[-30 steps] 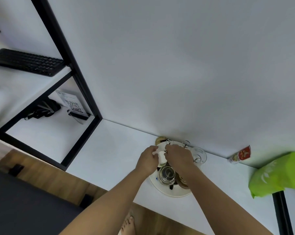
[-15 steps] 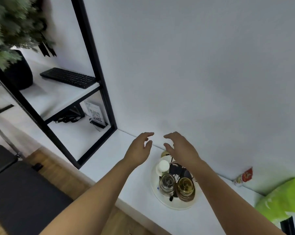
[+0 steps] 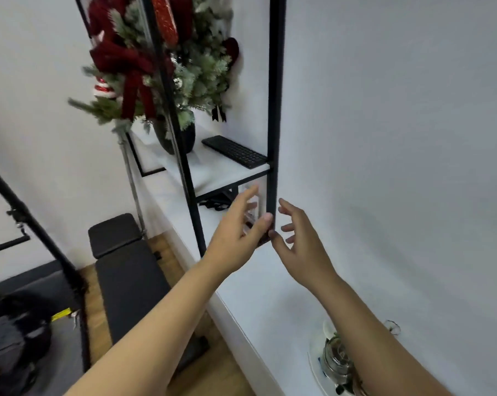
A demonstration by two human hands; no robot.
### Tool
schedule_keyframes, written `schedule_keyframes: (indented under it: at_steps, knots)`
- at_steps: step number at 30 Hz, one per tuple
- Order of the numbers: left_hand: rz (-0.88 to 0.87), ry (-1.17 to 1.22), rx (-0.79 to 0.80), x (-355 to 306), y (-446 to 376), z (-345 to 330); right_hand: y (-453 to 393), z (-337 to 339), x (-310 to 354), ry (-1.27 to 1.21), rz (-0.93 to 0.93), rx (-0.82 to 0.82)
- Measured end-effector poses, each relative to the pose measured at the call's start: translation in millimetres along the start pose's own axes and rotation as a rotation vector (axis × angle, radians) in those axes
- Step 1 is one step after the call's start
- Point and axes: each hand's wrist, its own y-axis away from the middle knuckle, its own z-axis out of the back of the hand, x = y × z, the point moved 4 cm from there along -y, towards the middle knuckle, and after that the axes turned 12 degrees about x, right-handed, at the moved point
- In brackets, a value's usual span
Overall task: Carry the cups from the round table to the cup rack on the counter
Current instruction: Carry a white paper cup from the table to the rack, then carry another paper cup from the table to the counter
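Observation:
Both of my hands are raised in front of the black shelf frame, holding nothing. My left hand point(image 3: 237, 234) has its fingers spread, and my right hand point(image 3: 300, 242) is beside it, fingers apart as well. The cup rack's round white tray point(image 3: 316, 367) sits on the white counter point(image 3: 270, 298) at the lower right, mostly hidden under my right forearm. An upside-down clear glass cup point(image 3: 334, 358) shows on it. The round table is out of view.
A black metal shelf frame point(image 3: 273, 115) stands on the counter with a keyboard point(image 3: 234, 151) and a potted Christmas arrangement point(image 3: 161, 70). A black padded bench point(image 3: 127, 278) and a backpack point(image 3: 10, 347) lie on the wooden floor at left.
My hands let go of the cups on the rack and rose, empty. The view swung left and up, so the rack slid to the lower right corner.

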Motion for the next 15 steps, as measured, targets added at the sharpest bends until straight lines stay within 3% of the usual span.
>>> schedule_keyframes:
  at_steps: [8,15]
  knots:
    - [0.122,-0.246,-0.329,-37.0,168.8,130.3,-10.7,-134.6,139.8,-0.193,0.289,0.259]
    - [0.264,-0.410,-0.691,-116.6,420.8,188.1,117.0,-267.5,300.3,-0.319,0.543,0.533]
